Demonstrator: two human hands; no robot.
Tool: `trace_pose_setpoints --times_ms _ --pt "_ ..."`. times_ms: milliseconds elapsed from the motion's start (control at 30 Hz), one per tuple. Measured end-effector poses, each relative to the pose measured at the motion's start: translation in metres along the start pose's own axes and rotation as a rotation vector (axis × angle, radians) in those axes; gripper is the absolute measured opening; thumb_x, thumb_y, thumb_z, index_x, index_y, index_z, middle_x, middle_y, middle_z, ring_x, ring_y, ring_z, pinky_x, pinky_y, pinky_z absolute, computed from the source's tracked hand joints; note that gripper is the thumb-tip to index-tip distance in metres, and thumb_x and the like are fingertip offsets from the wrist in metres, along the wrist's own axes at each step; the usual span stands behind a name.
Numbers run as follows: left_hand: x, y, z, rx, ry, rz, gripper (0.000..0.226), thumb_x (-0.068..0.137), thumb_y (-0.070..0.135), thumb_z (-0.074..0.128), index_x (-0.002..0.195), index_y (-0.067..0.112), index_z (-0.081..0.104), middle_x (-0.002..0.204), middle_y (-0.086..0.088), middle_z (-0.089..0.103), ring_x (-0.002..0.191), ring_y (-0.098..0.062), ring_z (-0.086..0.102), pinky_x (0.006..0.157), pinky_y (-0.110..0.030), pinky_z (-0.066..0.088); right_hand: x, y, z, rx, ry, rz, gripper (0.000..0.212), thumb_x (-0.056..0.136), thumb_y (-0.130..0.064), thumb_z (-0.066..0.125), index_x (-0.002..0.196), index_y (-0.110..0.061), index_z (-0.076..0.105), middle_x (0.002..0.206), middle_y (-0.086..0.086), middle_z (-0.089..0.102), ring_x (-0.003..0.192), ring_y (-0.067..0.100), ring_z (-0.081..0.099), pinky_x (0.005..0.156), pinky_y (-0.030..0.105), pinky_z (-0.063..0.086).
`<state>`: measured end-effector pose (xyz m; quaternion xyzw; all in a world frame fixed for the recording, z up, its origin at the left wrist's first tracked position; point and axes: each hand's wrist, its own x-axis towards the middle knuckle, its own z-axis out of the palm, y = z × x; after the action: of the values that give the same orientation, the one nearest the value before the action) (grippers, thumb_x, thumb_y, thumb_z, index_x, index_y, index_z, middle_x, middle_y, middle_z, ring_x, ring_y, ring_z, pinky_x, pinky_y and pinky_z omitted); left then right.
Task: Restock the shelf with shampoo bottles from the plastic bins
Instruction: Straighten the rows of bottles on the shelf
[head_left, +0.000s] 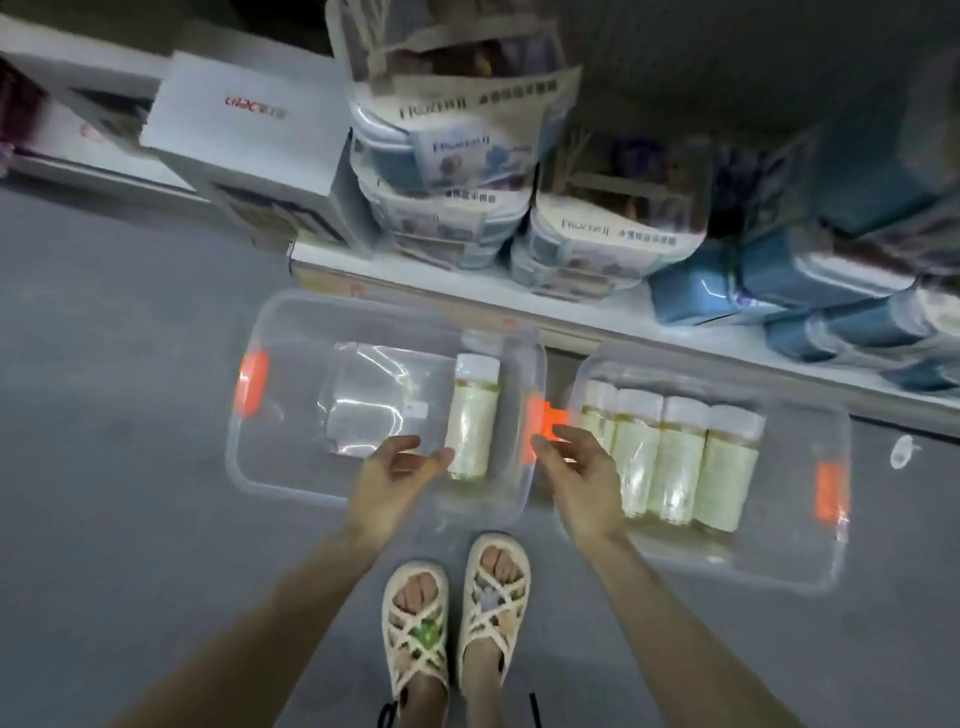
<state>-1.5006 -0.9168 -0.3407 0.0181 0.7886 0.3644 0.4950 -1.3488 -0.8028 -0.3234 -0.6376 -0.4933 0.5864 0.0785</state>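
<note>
Two clear plastic bins with orange latches stand on the grey floor below a white shelf (597, 317). The left bin (270, 467) holds one pale shampoo bottle (471, 415) with a white cap, lying at its right end beside a clear plastic bag (374, 395). The right bin (810, 561) holds several like bottles (675, 462) lying side by side. My left hand (400, 467) hovers open over the left bin, fingertips just left of the single bottle. My right hand (576, 467) is open between the bins, near the orange latches (545, 421).
The shelf carries stacked clear lidded food containers (457, 156), blue containers (779, 280) at the right and a white carton (249, 140) at the left. My feet in cream sandals (457, 618) stand just in front of the bins. Grey floor spreads to the left.
</note>
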Motion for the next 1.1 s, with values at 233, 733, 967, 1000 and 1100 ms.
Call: trace_pose_setpoints --times_ms 233,733,967,1000,1100 --pt "0.077 -0.06 0.044 0.016 -0.02 -0.073 0.063 0.076 0.034 0.079 0.126 0.006 0.054 0.104 -0.008 0.063 0.091 -0.019 0.06 0.08 -0.03 0.047 0.06 0.073 -0.026 -0.016 0.142 0.068 0.027 0.089 -0.033 0.065 0.111 -0.018 0.06 0.095 -0.003 0.064 0.094 0.022 0.064 0.093 0.045 0.051" --pt "0.185 -0.109 0.11 0.135 -0.057 -0.116 0.086 0.066 0.039 0.085 0.133 0.011 0.04 0.127 -0.01 0.054 0.108 -0.025 0.059 0.093 -0.038 0.049 0.155 0.164 -0.04 -0.151 0.128 0.173 0.062 0.089 -0.04 0.064 0.14 -0.014 0.041 0.116 -0.002 0.05 0.102 0.013 0.046 0.089 0.026 0.034" --pt "0.208 -0.118 0.119 0.21 -0.09 -0.123 0.072 0.057 0.042 0.089 0.114 0.009 0.059 0.102 -0.008 0.07 0.09 -0.023 0.068 0.075 -0.033 0.055 0.174 0.187 -0.041 -0.419 0.144 0.165 0.05 0.073 -0.052 0.075 0.101 -0.016 0.054 0.096 -0.002 0.062 0.089 0.02 0.059 0.08 0.034 0.046" --pt "0.211 -0.119 0.12 0.222 -0.084 -0.113 0.06 0.061 0.036 0.088 0.109 0.009 0.062 0.098 -0.008 0.07 0.088 -0.023 0.068 0.068 -0.028 0.052 0.174 0.189 -0.04 -0.424 0.144 0.162 0.051 0.073 -0.052 0.075 0.101 -0.016 0.054 0.094 -0.002 0.062 0.088 0.02 0.059 0.078 0.033 0.045" --pt "0.216 -0.119 0.12 0.244 -0.066 -0.125 0.047 0.067 0.027 0.086 0.104 0.01 0.063 0.093 -0.008 0.069 0.086 -0.024 0.066 0.064 -0.027 0.048 0.176 0.193 -0.037 -0.426 0.127 0.172 0.054 0.071 -0.054 0.075 0.103 -0.016 0.053 0.094 -0.001 0.063 0.087 0.02 0.06 0.072 0.032 0.044"
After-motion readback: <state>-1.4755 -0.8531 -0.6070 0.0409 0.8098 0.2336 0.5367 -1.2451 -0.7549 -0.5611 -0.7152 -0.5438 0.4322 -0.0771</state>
